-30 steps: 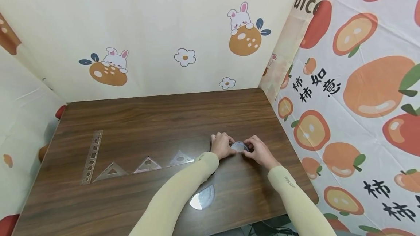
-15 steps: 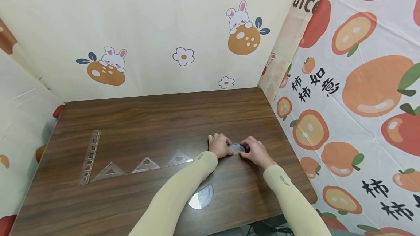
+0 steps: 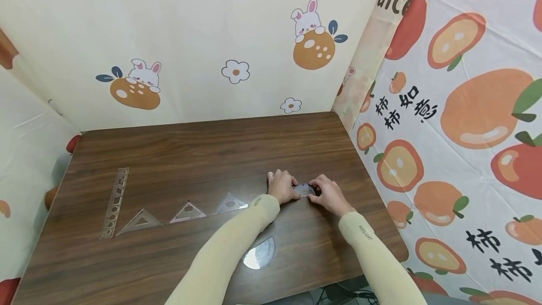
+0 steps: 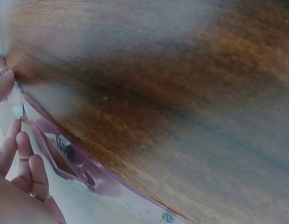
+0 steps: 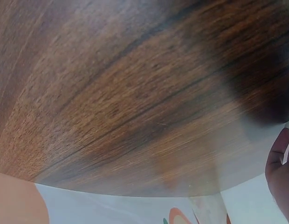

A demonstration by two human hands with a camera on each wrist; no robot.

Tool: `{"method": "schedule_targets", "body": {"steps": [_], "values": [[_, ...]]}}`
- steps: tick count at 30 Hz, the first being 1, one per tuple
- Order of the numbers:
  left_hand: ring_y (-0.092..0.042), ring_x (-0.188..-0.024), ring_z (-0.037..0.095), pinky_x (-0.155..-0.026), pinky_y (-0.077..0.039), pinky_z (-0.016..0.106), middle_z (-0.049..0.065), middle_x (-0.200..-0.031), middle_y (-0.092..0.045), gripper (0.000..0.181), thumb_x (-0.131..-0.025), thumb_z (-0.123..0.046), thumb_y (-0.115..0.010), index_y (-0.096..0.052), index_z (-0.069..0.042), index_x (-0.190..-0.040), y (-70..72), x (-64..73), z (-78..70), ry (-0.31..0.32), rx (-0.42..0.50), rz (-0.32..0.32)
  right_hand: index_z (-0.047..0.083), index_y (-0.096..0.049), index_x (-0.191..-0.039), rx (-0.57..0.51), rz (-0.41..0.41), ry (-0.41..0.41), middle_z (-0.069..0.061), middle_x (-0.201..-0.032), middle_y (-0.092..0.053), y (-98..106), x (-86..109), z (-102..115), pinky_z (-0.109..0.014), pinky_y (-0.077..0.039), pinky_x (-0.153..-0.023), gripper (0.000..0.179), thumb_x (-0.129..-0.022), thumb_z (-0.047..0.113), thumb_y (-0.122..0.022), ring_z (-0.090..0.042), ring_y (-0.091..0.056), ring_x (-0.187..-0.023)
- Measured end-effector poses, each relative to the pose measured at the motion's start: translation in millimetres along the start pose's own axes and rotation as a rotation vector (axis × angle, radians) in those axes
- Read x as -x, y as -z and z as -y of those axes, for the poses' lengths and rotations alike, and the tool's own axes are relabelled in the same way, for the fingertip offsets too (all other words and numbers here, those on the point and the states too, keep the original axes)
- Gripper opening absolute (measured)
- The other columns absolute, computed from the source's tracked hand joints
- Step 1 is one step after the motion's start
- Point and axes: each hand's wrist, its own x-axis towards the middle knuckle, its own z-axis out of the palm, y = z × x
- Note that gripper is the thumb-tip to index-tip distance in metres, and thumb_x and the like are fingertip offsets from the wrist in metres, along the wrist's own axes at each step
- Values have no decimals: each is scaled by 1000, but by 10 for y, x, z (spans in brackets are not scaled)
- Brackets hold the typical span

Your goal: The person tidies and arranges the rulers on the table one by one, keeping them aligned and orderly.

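A small clear protractor (image 3: 304,190) lies on the brown wooden table at its right half. My left hand (image 3: 282,186) pinches its left end with thumb and fingers. At its right end, my right hand (image 3: 330,195) grips the edge between thumb and forefinger. Another clear protractor (image 3: 259,253) lies nearer the front, just right of the left sleeve. The left wrist view has my left hand (image 4: 21,163) at the left edge, beside a purple-tinted clear plastic piece (image 4: 84,170) with cut-outs and a scale. In the right wrist view only part of my right hand (image 5: 282,172) shows.
Left of the hands, a clear set square (image 3: 230,203), a pinkish set square (image 3: 188,212) and another clear set square (image 3: 141,221) lie in a row. A clear ruler (image 3: 115,204) with holes stands lengthwise at the far left. Printed cloth (image 3: 237,46) hangs behind the table.
My right hand has shifted slightly left, and the protractor hardly moves. Both hands keep their hold on it. The head view has drifted a little.
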Motion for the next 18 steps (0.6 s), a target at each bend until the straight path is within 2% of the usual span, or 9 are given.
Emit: {"method": "schedule_targets", "body": {"steps": [3,10,18], "values": [[-57,-103,21,-91,-32,43,-2,-103,-71,37,-69,-38,-94,-82,-21,-100,-5,-8,8,-5,-4,10,6,-74,-113,6,0,-1,-4,-103,-65,0,-2,9,-42,-46,-86,38,-81,23,-86,-20,-63,-93],[-56,-102,20,-89,-32,42,-3,-103,-70,38,-71,-40,-93,-82,-21,-102,4,7,7,-24,-26,16,6,-73,-115,-13,14,-21,-4,-105,-65,5,13,31,-43,-47,-87,39,-83,22,-85,-20,-63,-95],[-55,-100,19,-91,-31,42,-4,-102,-68,37,-71,-40,-92,-81,-22,-102,71,8,27,-78,-52,-22,8,-72,-118,-38,16,-28,-4,-110,-64,46,32,65,-44,-49,-90,38,-84,22,-84,-21,-64,-99]]}}
